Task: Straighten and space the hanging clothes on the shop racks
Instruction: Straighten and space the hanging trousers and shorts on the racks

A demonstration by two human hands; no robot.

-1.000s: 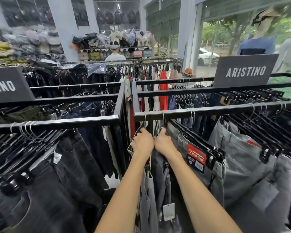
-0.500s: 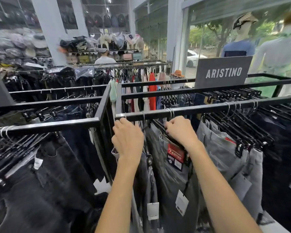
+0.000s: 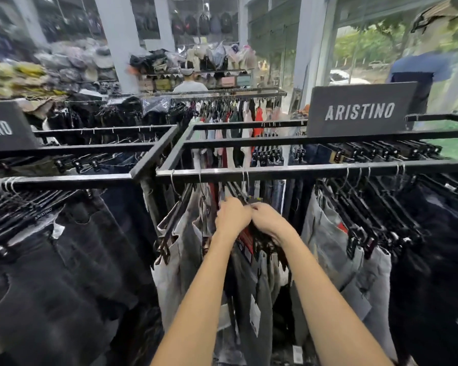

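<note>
Both hands, left hand (image 3: 232, 215) and right hand (image 3: 269, 223), now together, grips clamped on clip hangers (image 3: 238, 192) below rail (image 3: 302, 171); hard tugging could unclip grey trousers (image 3: 254, 283).

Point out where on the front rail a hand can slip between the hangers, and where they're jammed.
The front rail is bare right of the hands, between the hangers under the left hand and right hand and the grey trousers. A narrower gap lies between the two left hooks. The black hangers to the right are jammed.
</note>
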